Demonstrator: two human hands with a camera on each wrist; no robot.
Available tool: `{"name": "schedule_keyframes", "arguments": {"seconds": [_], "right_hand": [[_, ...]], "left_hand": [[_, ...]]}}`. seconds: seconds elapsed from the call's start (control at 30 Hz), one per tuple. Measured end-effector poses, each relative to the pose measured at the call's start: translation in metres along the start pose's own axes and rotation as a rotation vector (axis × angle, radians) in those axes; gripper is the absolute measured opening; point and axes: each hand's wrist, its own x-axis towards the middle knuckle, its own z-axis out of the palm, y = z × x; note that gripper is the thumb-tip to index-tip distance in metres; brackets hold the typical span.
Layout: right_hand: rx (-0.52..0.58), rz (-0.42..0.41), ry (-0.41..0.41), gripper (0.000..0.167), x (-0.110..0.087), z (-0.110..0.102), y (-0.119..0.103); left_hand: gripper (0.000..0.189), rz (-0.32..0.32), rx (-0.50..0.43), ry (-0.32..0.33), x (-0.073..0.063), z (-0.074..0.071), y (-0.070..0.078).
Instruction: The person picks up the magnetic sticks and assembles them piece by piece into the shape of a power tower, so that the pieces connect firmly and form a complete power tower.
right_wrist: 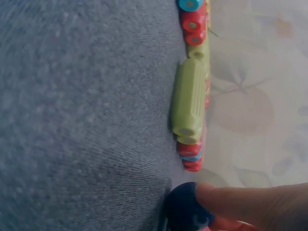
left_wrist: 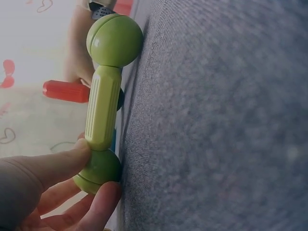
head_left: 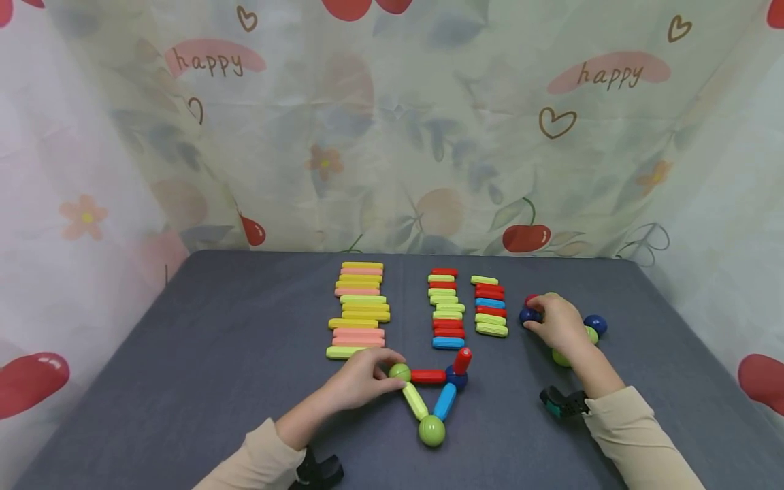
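Observation:
My left hand (head_left: 361, 378) pinches a green ball (head_left: 400, 372) between thumb and fingers. The ball is one corner of a triangle lying on the table. A red rod (head_left: 429, 376) and a yellow-green rod (left_wrist: 103, 108) join it to a dark blue ball (head_left: 456, 376) and a second green ball (head_left: 432, 431). Between those two runs a blue rod (head_left: 444, 401). Another red rod (head_left: 462, 361) stands up from the dark blue corner. At the right, my right hand (head_left: 559, 323) grips a loose dark blue ball (right_wrist: 185, 207), with thumb and fingers around it.
Pink, yellow and green rods (head_left: 361, 307) lie in a column left of centre. Two shorter columns of red, green and blue rods (head_left: 490, 303) lie farther right. Near the right hand are more balls, one dark blue (head_left: 595, 324). A patterned curtain (head_left: 392, 136) hangs behind the grey-covered table (head_left: 233, 340).

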Motion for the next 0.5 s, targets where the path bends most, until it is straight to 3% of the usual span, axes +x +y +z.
{"name": "schedule_keyframes", "arguments": {"seconds": [0.3, 0.4, 0.5], "right_hand": [[-0.038, 0.038, -0.013, 0.030, 0.000, -0.001, -0.004], [0.042, -0.012, 0.019, 0.032, -0.004, -0.006, -0.011], [0.218, -0.105, 0.031, 0.034, -0.009, -0.011, -0.024]], "left_hand": [[0.036, 0.025, 0.094, 0.082, 0.003, 0.001, 0.000], [0.036, 0.035, 0.135, 0.106, 0.003, 0.002, 0.000], [0.035, 0.038, 0.175, 0.130, 0.004, 0.003, 0.001]]}}
